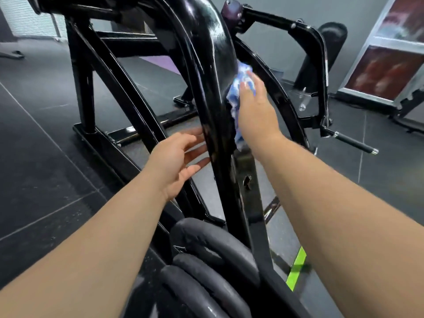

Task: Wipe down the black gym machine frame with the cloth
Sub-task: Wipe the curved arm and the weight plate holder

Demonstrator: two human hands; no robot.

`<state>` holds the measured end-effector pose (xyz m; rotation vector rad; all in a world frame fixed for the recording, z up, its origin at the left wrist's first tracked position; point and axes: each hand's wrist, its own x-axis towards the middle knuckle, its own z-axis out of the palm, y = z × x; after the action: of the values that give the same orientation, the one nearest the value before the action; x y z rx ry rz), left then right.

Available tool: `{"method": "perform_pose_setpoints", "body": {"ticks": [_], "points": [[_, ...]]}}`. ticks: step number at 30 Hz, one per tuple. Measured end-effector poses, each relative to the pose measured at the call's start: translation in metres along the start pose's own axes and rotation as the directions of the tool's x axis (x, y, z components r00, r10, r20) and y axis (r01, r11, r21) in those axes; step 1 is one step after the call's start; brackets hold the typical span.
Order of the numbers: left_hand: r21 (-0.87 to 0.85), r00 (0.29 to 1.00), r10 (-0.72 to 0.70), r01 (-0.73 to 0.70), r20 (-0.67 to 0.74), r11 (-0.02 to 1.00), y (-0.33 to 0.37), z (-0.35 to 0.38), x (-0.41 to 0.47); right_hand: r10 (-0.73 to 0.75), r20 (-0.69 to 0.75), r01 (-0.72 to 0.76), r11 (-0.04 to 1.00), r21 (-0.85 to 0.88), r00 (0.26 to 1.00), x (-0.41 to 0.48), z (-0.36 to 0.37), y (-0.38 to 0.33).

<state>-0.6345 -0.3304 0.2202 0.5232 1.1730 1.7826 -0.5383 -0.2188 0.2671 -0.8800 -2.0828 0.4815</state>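
Right hand (252,104): fingers flat, together, pressing cloth (238,88) on right side of curved frame (206,65). Left hand (179,161): fingers spread at frame's left edge. Risk — cloth only pressed, not pinched, tail dangling — may slip off glossy tube.

Floor (46,134): dark grey rubber tiles with pale seams, a purple patch (165,63) further back, a lime-green stripe (297,269) at lower right. Wall (309,8) plain grey; window with white blinds (29,17) at upper left. Two framed reddish pictures (385,72), blurred, stand at the right.
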Motion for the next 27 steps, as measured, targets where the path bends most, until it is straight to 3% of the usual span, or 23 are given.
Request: {"method": "perform_pose_setpoints", "body": {"ticks": [2, 5, 7, 8, 9, 11, 12, 13, 14, 15, 16, 17, 18, 20, 22, 24, 27], "points": [[0.067, 1.000, 0.025, -0.025, -0.003, 0.997, -0.002, -0.001, 0.000, 0.128, 0.135, -0.132, 0.991, 0.023, 0.983, -0.002, -0.004, 0.024], [0.171, 0.997, 0.067, -0.073, 0.040, 0.983, -0.002, -0.003, 0.000, 0.393, 0.360, -0.407, 0.913, -0.040, 0.846, -0.051, -0.009, 0.051], [0.219, 0.995, 0.085, -0.096, 0.058, 0.971, -0.001, -0.004, -0.003, 0.491, 0.416, -0.510, 0.857, -0.071, 0.766, -0.056, -0.019, 0.046], [0.222, 0.993, 0.096, -0.108, 0.067, 0.969, -0.001, -0.003, -0.003, 0.555, 0.392, -0.600, 0.800, -0.008, 0.734, -0.044, -0.021, 0.030], [0.204, 0.993, 0.099, -0.111, 0.069, 0.973, -0.002, -0.003, -0.004, 0.543, 0.352, -0.626, 0.756, 0.189, 0.763, -0.027, -0.022, 0.018], [0.147, 0.994, 0.089, -0.098, 0.065, 0.984, -0.005, -0.002, -0.005, 0.441, 0.261, -0.507, 0.658, 0.558, 0.859, 0.004, -0.019, 0.000], [0.135, 0.994, 0.082, -0.090, 0.067, 0.987, -0.007, -0.003, -0.005, 0.403, 0.237, -0.460, 0.660, 0.594, 0.884, 0.007, -0.012, -0.004], [0.135, 0.995, 0.073, -0.082, 0.067, 0.988, -0.009, -0.004, -0.005, 0.441, 0.274, -0.515, 0.649, 0.560, 0.854, 0.003, -0.006, 0.004], [0.138, 0.996, 0.066, -0.074, 0.066, 0.988, -0.011, -0.005, -0.006, 0.537, 0.372, -0.649, 0.557, 0.518, 0.757, -0.008, -0.003, 0.005], [0.143, 0.995, 0.067, -0.076, 0.068, 0.987, -0.013, -0.004, -0.006, 0.651, 0.448, -0.785, 0.438, 0.439, 0.613, -0.020, 0.000, 0.016], [0.152, 0.995, 0.071, -0.081, 0.068, 0.985, -0.015, -0.004, -0.005, 0.745, 0.454, -0.867, 0.351, 0.354, 0.488, -0.034, 0.001, 0.027], [0.164, 0.995, 0.076, -0.086, 0.066, 0.983, -0.018, -0.003, -0.005, 0.785, 0.422, -0.885, 0.338, 0.322, 0.453, -0.050, -0.004, 0.031], [0.183, 0.995, 0.083, -0.092, 0.057, 0.979, -0.020, -0.001, -0.004, 0.771, 0.376, -0.856, 0.435, 0.280, 0.515, -0.061, -0.005, 0.039], [0.219, 0.995, 0.094, -0.101, 0.043, 0.970, -0.022, 0.004, -0.002, 0.654, 0.193, -0.681, 0.684, 0.262, 0.732, -0.065, -0.008, 0.046], [0.218, 0.996, 0.083, -0.089, 0.038, 0.972, -0.022, 0.004, 0.000, 0.386, 0.083, -0.394, 0.887, 0.242, 0.919, -0.062, -0.007, 0.034], [0.186, 0.998, 0.061, -0.065, 0.027, 0.980, -0.021, 0.004, -0.002, 0.111, 0.035, -0.116, 0.975, 0.188, 0.993, -0.078, -0.001, 0.022], [0.168, 0.998, 0.041, -0.047, 0.040, 0.985, -0.019, 0.000, -0.007, -0.164, 0.121, 0.162, 0.986, 0.027, 0.979, -0.137, 0.005, 0.057]]}}
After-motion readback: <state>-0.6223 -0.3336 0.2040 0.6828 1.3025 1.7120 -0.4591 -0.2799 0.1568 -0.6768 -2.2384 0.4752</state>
